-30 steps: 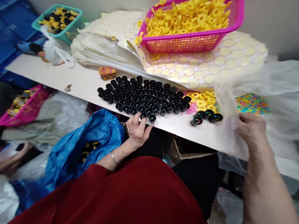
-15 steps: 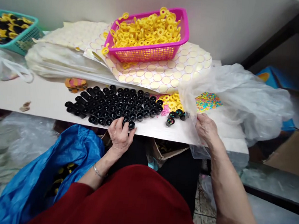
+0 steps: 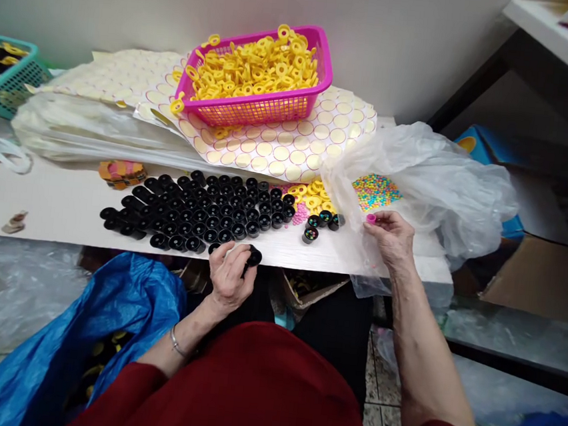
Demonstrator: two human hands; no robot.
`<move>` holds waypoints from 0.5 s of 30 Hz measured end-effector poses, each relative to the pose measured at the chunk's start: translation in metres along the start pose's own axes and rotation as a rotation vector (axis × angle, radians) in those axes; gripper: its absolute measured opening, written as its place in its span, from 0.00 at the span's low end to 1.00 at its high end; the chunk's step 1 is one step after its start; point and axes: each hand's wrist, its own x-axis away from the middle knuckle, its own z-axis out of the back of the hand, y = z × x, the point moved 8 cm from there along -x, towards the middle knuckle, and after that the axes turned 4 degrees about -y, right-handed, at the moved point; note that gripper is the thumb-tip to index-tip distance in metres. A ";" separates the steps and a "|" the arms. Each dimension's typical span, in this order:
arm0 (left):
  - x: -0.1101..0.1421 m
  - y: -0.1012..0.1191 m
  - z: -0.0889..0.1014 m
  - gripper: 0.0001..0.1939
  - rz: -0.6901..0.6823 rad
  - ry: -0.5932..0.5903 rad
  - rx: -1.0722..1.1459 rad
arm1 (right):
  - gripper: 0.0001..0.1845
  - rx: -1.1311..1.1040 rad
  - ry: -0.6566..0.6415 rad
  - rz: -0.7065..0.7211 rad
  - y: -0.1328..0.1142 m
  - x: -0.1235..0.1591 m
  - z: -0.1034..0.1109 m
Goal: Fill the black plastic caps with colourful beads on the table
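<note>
Several small black cups (image 3: 198,210) stand packed together on the white table (image 3: 53,207). My left hand (image 3: 230,276) is closed on one black cup (image 3: 253,257) at the table's front edge. My right hand (image 3: 392,238) pinches a small pink bead (image 3: 370,218) at the mouth of a clear plastic bag (image 3: 433,177) that holds many coloured beads (image 3: 375,191). Three black cups (image 3: 320,222) with beads inside stand between my hands, beside loose yellow rings (image 3: 310,195).
A pink basket (image 3: 259,107) of yellow rings sits on sheets of round stickers (image 3: 295,147) by the wall. A teal basket (image 3: 10,79) is far left. A blue bag (image 3: 87,328) hangs open below the table. A shelf (image 3: 556,45) stands right.
The view has swung right. My left hand has lifted a black cup off the front row. My right hand has let go of the bag's edge and now pinches a pink bead.
</note>
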 end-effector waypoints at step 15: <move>-0.067 0.045 -0.119 0.16 0.632 -0.408 1.269 | 0.17 0.585 -0.053 0.053 -0.016 -0.047 0.000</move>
